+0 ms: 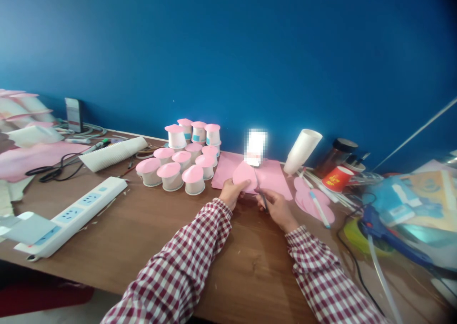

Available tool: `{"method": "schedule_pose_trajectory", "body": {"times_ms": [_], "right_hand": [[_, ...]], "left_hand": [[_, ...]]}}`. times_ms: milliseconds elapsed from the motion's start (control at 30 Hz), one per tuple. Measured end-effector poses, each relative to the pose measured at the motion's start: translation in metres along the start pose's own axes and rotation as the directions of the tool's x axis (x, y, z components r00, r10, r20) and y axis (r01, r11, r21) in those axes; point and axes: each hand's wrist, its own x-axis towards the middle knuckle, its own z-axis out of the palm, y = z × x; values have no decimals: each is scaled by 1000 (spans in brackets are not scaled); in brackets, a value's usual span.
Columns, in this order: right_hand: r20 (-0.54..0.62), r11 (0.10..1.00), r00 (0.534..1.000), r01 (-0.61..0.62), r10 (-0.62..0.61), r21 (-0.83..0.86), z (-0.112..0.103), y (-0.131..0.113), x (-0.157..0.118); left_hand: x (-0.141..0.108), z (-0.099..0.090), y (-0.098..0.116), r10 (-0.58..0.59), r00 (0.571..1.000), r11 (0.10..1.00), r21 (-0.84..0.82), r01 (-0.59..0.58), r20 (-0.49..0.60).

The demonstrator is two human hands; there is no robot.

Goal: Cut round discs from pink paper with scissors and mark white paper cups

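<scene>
My left hand (233,193) pinches a rounded piece of pink paper (244,175) by its lower left edge. Scissors (261,195) are gripped in my right hand (280,208), their blades pointing away from me along the paper's right edge. Under and behind the piece lie larger pink sheets (279,176) near the wall. Cut pink paper circles (310,200) overlap to the right of my right hand, with a marker pen (320,208) across them. Left of my left hand stands a group of paper cups with pink cone tops (193,175), some of them stacked.
A white power strip (80,217) and a stack of paper cups (113,153) lie on the left. To the right are an upright cup stack (304,150), a red cup (337,178), a dark jar (342,153) and a blue glue gun (391,233) with its cord. A blue wall (228,52) rises behind.
</scene>
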Motion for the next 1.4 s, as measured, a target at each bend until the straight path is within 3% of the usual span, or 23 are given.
{"method": "schedule_pose_trajectory", "body": {"times_ms": [367, 1133, 1400], "right_hand": [[-2, 999, 1000, -15, 16, 28, 0, 2, 0], [-12, 1000, 1000, 3, -3, -20, -1, -4, 0], [6, 1000, 1000, 4, -4, 22, -1, 5, 1]], "left_hand": [[1, -2, 0, 19, 999, 999, 34, -20, 44], [3, -4, -1, 17, 999, 999, 26, -18, 34], [3, -3, -2, 26, 999, 999, 22, -27, 38]]}}
